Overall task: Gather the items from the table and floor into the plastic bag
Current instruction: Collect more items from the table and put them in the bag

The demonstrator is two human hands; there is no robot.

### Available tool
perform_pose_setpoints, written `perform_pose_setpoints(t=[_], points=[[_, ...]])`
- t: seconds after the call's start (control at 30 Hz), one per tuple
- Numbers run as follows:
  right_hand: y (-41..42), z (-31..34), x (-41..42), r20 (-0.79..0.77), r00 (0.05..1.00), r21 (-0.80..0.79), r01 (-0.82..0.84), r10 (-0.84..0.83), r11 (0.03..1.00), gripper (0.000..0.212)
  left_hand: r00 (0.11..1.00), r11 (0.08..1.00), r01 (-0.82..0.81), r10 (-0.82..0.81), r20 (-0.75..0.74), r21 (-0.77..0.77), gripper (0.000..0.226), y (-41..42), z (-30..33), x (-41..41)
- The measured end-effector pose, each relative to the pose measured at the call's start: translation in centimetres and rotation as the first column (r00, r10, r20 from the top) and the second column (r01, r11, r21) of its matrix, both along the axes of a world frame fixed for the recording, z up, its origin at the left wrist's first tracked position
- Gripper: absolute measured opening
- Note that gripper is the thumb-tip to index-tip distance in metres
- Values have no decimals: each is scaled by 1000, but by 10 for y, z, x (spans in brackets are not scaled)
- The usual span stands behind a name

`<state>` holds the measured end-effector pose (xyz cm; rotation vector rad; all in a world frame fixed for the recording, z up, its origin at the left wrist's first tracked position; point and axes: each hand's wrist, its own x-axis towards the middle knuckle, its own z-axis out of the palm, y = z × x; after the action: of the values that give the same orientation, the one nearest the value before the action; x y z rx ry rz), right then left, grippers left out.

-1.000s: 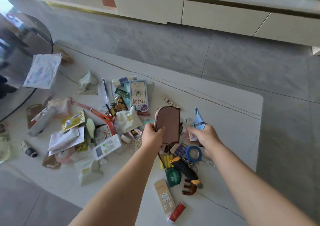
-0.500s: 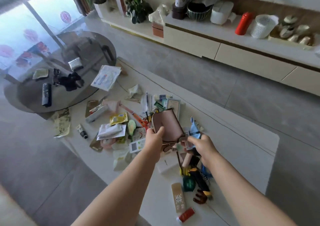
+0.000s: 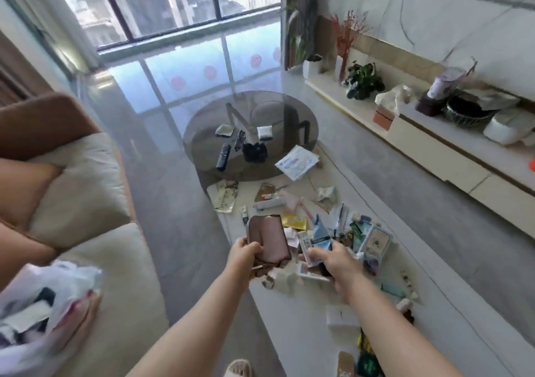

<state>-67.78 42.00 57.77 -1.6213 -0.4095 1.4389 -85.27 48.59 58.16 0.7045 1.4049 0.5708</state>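
My left hand grips the lower end of a pink-brown pouch and holds it up above the near edge of the white table. My right hand holds a small bundle: a blue packet and a white tube. Several small items lie scattered on the table beyond both hands. A white plastic bag, partly filled, rests on the cream sofa at the lower left.
A round glass side table with a remote and small things stands beyond the white table. A sofa runs along the left. A long low cabinet with plants and bowls lines the right wall. Grey floor lies between.
The view has swung left and up, bringing the sofa and the plastic bag into sight. Both hands have lifted off the pile with the pouch and the bundle and moved left.
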Motion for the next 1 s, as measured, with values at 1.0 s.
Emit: perform_pose_setpoints(t=[1.0], points=[[203, 26, -428, -35, 828, -60, -561, 560, 825, 21, 656, 674, -735, 735, 174, -78, 19, 88, -23, -421]])
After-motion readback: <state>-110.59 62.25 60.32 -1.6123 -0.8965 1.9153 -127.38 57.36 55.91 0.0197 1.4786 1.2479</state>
